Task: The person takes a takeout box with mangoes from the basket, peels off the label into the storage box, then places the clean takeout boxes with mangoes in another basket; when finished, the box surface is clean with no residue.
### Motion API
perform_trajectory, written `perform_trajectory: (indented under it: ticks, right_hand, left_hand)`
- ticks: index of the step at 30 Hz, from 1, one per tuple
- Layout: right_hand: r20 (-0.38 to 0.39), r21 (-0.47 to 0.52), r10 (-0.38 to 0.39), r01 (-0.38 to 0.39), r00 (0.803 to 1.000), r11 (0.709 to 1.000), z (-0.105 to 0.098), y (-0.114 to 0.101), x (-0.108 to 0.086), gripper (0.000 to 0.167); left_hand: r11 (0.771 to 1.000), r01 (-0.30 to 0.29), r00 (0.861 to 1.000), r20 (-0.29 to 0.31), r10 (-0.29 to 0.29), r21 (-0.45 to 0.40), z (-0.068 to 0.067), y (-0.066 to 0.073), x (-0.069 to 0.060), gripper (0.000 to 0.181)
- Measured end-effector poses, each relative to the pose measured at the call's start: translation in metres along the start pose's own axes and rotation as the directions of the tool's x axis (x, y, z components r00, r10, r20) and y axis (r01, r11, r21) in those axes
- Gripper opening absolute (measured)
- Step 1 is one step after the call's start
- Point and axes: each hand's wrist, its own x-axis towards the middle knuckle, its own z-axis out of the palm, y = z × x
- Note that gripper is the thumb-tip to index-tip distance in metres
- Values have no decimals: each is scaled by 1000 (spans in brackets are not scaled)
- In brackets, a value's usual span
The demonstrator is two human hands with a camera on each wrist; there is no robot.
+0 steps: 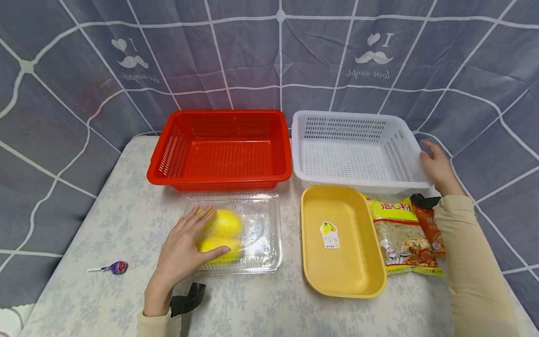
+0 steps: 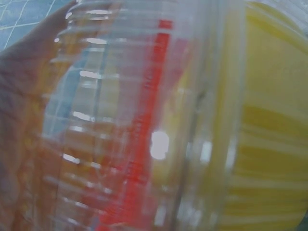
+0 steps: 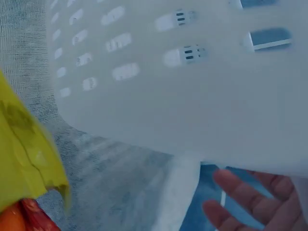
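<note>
Here's the clear container, lower left of centre, yellow fruit inside (lemons, perhaps); the left hand lies across its left side, thumb and fingers spread. A light, even palm should spare that thin plastic. Far right, the right hand, fingers apart, is beside the white basket, contact unclear.
</note>
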Motion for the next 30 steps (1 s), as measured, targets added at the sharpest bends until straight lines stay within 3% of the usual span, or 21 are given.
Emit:
perform_trajectory:
  ticks: [6,15,20,24,30]
  right_hand:
    - [40,-14,-22,22,999,1000,1,1,-2,55]
    - [75,58,-32,28,997,998,5,5,-2,54]
    - [92,90,-26,18,995,996,8,6,-1,54]
    - [104,110,-28,17,994,994,8,7,1,54]
    - [121,115,-23,9,992,993,6,8,1,55]
  left_hand:
    - [1000,-11,1000,-6,11,-6,2,1,1,88]
    - [1000,7,1000,-13,-7,-4,-1,3,-1,86]
    - [992,92,994,-47,-97,-90,-4,3,-3,78]
    - [967,173,981,-58,-186,-187,-7,0,-5,71]
    - [912,319,948,83,-308,-258,-15,-5,-5,75]
